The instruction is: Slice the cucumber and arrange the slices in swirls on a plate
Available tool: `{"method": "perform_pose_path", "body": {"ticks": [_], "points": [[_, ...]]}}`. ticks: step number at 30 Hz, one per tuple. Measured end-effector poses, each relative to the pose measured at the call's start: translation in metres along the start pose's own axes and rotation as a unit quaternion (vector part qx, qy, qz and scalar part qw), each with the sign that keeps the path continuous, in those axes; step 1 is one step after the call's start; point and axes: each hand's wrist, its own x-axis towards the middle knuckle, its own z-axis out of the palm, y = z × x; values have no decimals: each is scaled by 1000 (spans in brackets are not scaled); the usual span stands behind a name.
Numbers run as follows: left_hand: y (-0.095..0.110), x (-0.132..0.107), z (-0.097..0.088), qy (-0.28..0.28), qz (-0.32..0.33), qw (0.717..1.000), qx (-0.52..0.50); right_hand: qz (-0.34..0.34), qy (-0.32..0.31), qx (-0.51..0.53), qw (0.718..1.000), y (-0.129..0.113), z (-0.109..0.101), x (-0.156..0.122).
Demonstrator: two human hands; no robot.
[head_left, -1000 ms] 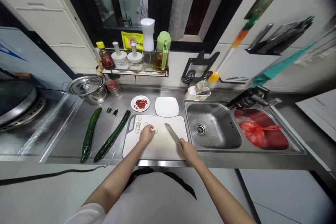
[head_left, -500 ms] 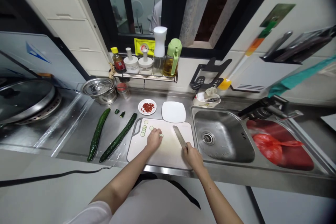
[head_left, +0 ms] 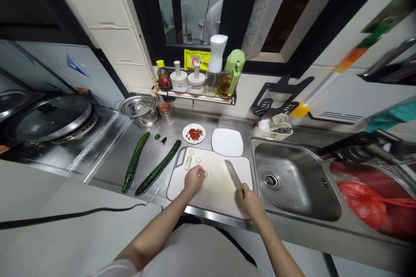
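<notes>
My left hand is closed in a pinch over the white cutting board. At its fingertips is a thin cucumber slice. My right hand grips the handle of a kitchen knife, whose blade lies low over the right part of the board, apart from the slices. A short row of overlapping cucumber slices rests near the board's handle, with a single slice beside it. Left of the board lie two whole-looking cucumbers, a nearer one and a farther one.
Behind the board stand a plate of chopped red pieces and a white square plate. Two small cucumber ends lie by a lidded steel pot. A sink adjoins on the right; a covered pan sits far left.
The view has swung left, so everything appears farther right. My left hand has drawn slightly toward me with the slice at its fingertips. The knife stays almost in place over the board.
</notes>
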Motion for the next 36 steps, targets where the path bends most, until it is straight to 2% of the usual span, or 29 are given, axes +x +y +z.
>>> {"method": "perform_pose_path", "body": {"ticks": [7, 12, 23, 36], "points": [[-34, -2, -30, 73, -71, 995, -13, -1, -1, -4, 1000, 1, 4, 3], [-46, 7, -43, 94, -97, 991, 6, 0, -2, -5, 1000, -1, 2, 3], [-52, 12, -43, 84, -113, 989, 39, 0, -9, -7, 1000, -2, 1, 2], [-51, 10, -43, 95, -94, 988, 78, 4, -6, 3, 1000, -3, 0, 2]]}}
